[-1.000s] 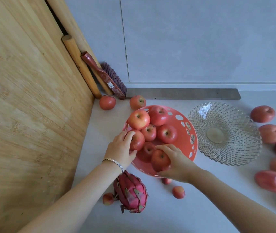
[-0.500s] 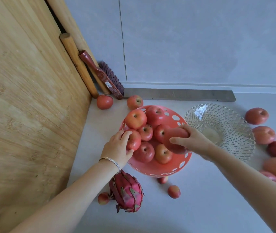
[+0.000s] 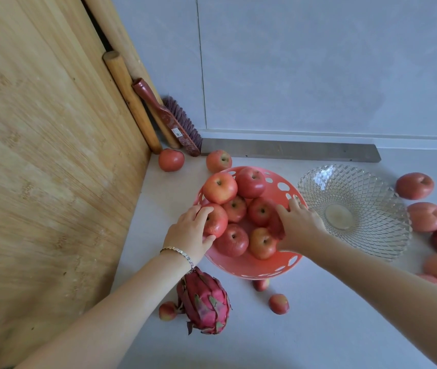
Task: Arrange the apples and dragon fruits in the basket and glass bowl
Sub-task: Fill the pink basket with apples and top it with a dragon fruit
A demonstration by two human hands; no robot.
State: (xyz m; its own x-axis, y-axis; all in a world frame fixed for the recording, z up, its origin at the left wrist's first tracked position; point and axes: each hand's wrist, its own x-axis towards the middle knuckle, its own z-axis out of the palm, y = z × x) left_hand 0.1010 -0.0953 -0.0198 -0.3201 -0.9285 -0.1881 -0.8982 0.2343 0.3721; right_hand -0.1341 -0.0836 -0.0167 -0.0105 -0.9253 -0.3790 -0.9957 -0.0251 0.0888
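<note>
A coral plastic basket (image 3: 283, 186) with round holes holds several red apples. My left hand (image 3: 188, 235) grips an apple (image 3: 216, 219) at the basket's left rim. My right hand (image 3: 298, 225) presses a dark red fruit (image 3: 275, 225) down among the apples on the basket's right side, fingers curled over it. An empty cut-glass bowl (image 3: 387, 241) stands just right of the basket. A pink dragon fruit (image 3: 204, 302) lies on the floor under my left wrist.
A wooden panel (image 3: 39, 169) walls the left side, with a wooden pole (image 3: 129, 99) and a hand brush (image 3: 169, 118) in the corner. Loose apples lie behind the basket (image 3: 170, 159), in front of it (image 3: 278, 303), and in a cluster at the right edge (image 3: 424, 217).
My right hand left the apple at the basket's near side, took up a dark red fruit and lowered it onto the right side of the pile. My left hand kept its apple.
</note>
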